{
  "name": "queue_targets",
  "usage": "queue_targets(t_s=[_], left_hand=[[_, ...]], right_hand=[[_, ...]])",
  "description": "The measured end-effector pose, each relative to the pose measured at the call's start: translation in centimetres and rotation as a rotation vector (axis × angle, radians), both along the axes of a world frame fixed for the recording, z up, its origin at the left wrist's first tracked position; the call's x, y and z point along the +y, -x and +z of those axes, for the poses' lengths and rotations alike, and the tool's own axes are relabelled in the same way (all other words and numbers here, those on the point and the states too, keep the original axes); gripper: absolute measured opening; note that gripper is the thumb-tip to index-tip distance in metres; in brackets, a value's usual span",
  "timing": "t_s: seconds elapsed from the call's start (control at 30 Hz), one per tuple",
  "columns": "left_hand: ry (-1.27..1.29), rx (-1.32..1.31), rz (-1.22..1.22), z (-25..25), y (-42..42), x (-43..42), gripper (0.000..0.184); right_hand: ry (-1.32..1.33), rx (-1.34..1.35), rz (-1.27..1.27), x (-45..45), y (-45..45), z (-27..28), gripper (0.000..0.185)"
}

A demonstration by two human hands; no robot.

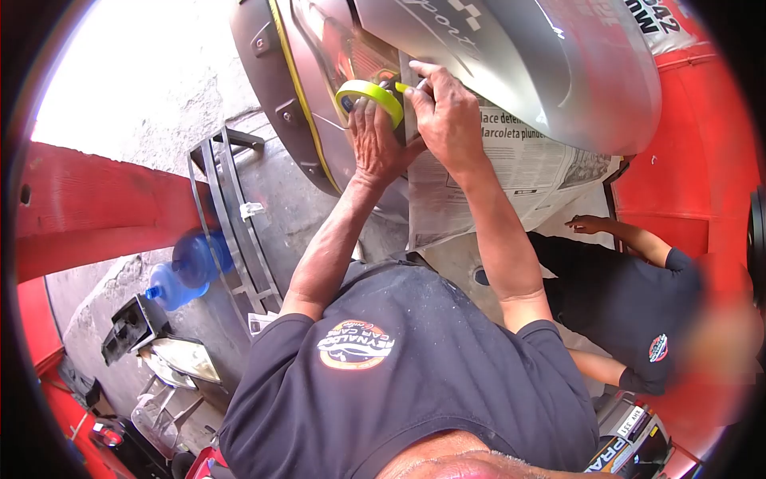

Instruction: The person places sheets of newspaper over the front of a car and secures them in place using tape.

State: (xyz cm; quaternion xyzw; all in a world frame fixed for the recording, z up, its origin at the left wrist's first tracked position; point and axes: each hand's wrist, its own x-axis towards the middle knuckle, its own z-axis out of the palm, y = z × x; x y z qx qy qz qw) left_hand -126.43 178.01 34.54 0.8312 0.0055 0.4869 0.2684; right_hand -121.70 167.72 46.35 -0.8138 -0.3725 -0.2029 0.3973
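Note:
My left hand holds a roll of bright yellow-green masking tape close to the car's tail light, its fingers at the roll's near side. Just right of it, my right hand pinches a short yellow-green strip of tape between thumb and fingers, with the index finger stretched toward the panel. Beneath the right hand, newspaper sheets hang over the car's body below the silver panel marked "Sport". The tape's path between roll and strip is partly hidden by my hands.
A co-worker in a dark shirt stands close on my right, one hand extended. To my left are a metal rack, blue water jugs, a headlight and a red beam.

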Motion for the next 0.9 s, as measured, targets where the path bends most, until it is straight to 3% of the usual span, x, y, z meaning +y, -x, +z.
queue_targets(t_s=[0.07, 0.3, 0.47, 0.57, 0.7, 0.9], left_hand=[[0.017, -0.013, 0.010, -0.2, -0.1, 0.0, 0.097], [0.044, 0.046, 0.037, 0.4, 0.2, 0.0, 0.097], [0.250, 0.335, -0.029, 2.0, 1.1, -0.4, 0.118], [0.118, 0.163, -0.031, 3.4, 1.0, -0.4, 0.088], [0.156, 0.188, -0.105, 6.2, 2.5, -1.5, 0.086], [-0.090, 0.113, -0.069, 3.9, 2.5, -0.8, 0.091]], right_hand=[[0.022, -0.043, -0.046, 1.5, -0.4, -0.3, 0.021], [0.306, -0.128, -0.204, 3.5, -0.9, -0.1, 0.015], [0.467, -0.179, -0.306, 3.2, -0.4, 1.6, 0.024], [0.466, -0.196, -0.310, 1.8, 0.4, 0.9, 0.016], [0.446, -0.240, -0.375, 0.2, 2.4, 0.9, 0.014], [0.334, -0.186, -0.383, -1.3, 3.5, -0.3, 0.023]])
